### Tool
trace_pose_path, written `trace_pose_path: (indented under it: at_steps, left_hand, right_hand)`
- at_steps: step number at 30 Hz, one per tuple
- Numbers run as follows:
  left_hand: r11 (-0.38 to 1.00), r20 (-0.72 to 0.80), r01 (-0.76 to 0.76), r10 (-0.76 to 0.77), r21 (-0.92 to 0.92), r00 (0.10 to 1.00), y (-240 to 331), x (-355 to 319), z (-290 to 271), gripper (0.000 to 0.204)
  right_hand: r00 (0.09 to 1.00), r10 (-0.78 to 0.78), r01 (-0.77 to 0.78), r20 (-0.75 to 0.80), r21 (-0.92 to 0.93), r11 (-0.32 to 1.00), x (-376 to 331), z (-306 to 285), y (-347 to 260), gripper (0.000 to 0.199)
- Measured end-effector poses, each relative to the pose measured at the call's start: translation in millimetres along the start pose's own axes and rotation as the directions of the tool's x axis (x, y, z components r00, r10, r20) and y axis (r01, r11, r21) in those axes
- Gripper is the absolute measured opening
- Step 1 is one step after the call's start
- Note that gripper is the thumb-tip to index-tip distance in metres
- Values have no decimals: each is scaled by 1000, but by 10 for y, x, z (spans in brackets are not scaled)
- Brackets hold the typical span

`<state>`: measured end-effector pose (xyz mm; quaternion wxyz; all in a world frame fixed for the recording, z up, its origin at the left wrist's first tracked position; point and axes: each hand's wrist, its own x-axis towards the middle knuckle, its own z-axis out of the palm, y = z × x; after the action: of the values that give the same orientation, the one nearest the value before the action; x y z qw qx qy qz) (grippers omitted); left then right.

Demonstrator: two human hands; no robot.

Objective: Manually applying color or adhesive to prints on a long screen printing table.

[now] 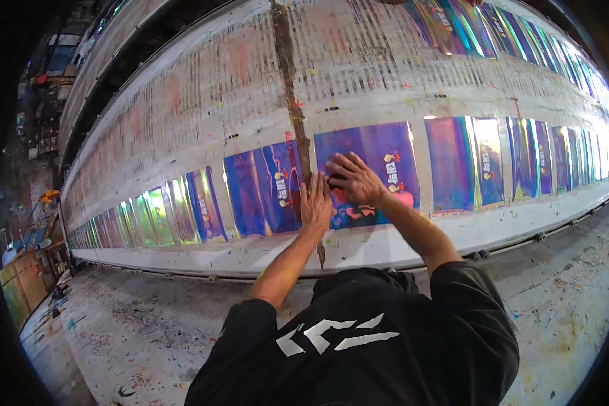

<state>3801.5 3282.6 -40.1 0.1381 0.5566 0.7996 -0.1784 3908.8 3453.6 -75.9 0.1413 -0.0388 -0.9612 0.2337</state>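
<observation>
A glossy purple-blue iridescent film sheet [365, 139] with printed marks lies on the long table in front of me. My left hand [316, 203] rests flat along the sheet's left edge, fingers straight and close together, beside a dark brown strip. On the sheet's upper left area presses my right hand [357, 180], its fingers spread and slightly bent. Neither hand grips anything. Just left of the dark strip is another purple sheet [250, 179] with a similar print. To the right, past a narrow gap, lies one more purple sheet [448, 166].
More shiny sheets run in a row both ways along the long, paint-stained table [183, 122]. The dark strip [287, 74] crosses it. A second row of sheets [463, 30] lies at the far right. Rails edge the near side, above a paint-spattered floor [142, 325].
</observation>
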Motion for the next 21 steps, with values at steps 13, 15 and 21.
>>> trace_pose_path:
  at_steps: [13, 15, 21]
  left_hand:
    - [999, -118, 38, -42, -33, 992, 14, 50, 209, 105]
    - [997, -189, 51, -40, 51, 981, -96, 84, 514, 101]
    - [972, 85, 49, -70, 229, 994, 585, 245, -491, 65]
  right_hand:
    - [951, 307, -308, -20, -104, 946, -659, 75, -822, 62]
    - [963, 268, -264, 38, -73, 962, -1002, 87, -1096, 60]
    - [883, 465, -467, 61, 203, 861, -1947, -291, -1092, 46]
